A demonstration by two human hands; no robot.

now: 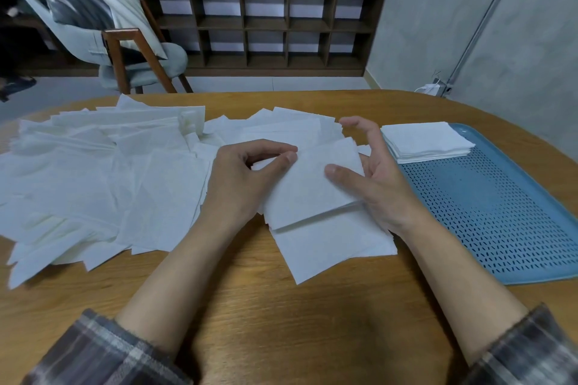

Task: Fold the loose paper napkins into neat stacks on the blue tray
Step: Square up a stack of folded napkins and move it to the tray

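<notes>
A white paper napkin (309,194) lies half folded over itself at the table's middle, its lower half flat on the wood. My left hand (244,178) pinches the folded flap's upper left corner between thumb and fingers. My right hand (372,178) holds the flap's right edge, thumb on top and fingers spread behind it. A wide spread of loose white napkins (93,178) covers the table's left half. On the right sits the blue perforated tray (488,206), with a neat stack of folded napkins (425,141) at its far left corner.
The wooden table (281,306) has bare surface near me. Beyond its far edge stand a chair (125,50) draped with a cushion and cloth, and a dark wooden shelf unit (266,22). A grey wall rises to the right.
</notes>
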